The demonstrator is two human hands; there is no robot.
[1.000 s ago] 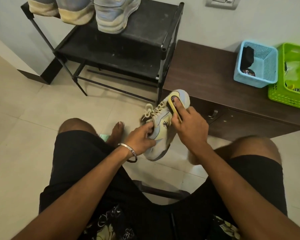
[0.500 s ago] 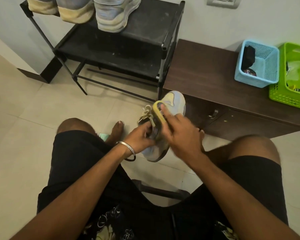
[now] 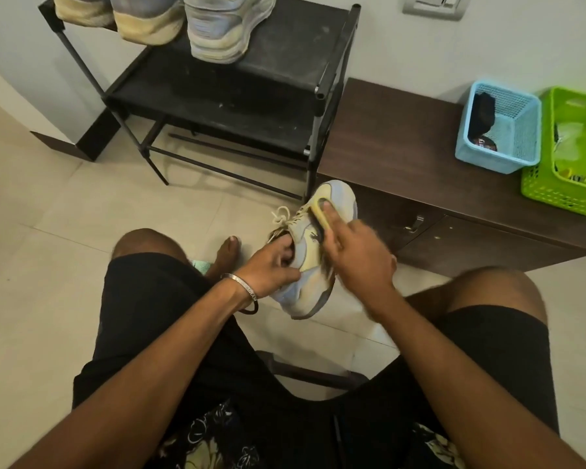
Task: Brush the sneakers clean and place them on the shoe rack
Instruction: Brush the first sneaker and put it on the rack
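Sneaker (image 3: 313, 265) pale suede, yellow oval brush (image 3: 319, 211), right hand (image 3: 359, 255) grip

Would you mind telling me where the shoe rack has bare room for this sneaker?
The shoe rack top is bare right of the grey sneaker, up to the right rail; its left is crowded with shoes. The lower shelf looks bare.

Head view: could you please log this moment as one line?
left hand: grips sneaker at collar | right hand: presses brush on its side | shoe rack: other sneakers on top
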